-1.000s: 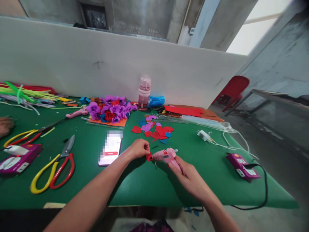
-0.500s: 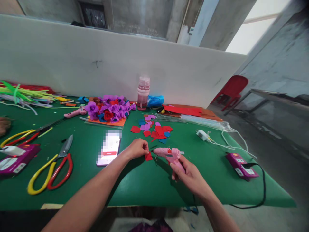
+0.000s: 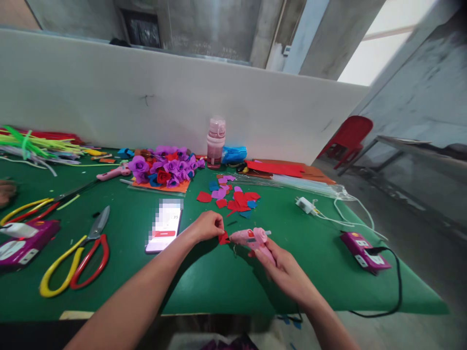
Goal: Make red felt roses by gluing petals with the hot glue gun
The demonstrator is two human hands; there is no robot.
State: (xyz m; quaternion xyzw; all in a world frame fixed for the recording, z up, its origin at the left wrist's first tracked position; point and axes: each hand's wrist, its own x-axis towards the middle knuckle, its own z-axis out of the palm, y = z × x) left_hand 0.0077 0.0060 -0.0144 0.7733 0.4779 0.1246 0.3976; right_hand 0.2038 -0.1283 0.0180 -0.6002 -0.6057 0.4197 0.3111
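Between the fingertips of my left hand (image 3: 207,226) is a small red paper petal (image 3: 223,238), pinched at its upper edge and hanging just over the green table. My right hand (image 3: 277,260) grips a pink hot glue gun (image 3: 251,237) by its handle. The gun's dark nozzle points left, and its tip lies at the petal's lower right part; whether it touches cannot be made out. Beyond my hands lies a loose scatter of cut red petals (image 3: 240,199), with purple and blue pieces among them.
A lit phone (image 3: 165,227) lies left of my left forearm, with scissors (image 3: 91,243) further left. Purple and red paper flowers (image 3: 170,166) are heaped behind. A pink bottle (image 3: 216,142) stands at the back. On the right are a purple power box (image 3: 365,251) and white plug (image 3: 306,206).
The glue gun has moved slightly left and down, bringing its nozzle from beside my left fingertips to the red petal. My left hand stays almost in place.
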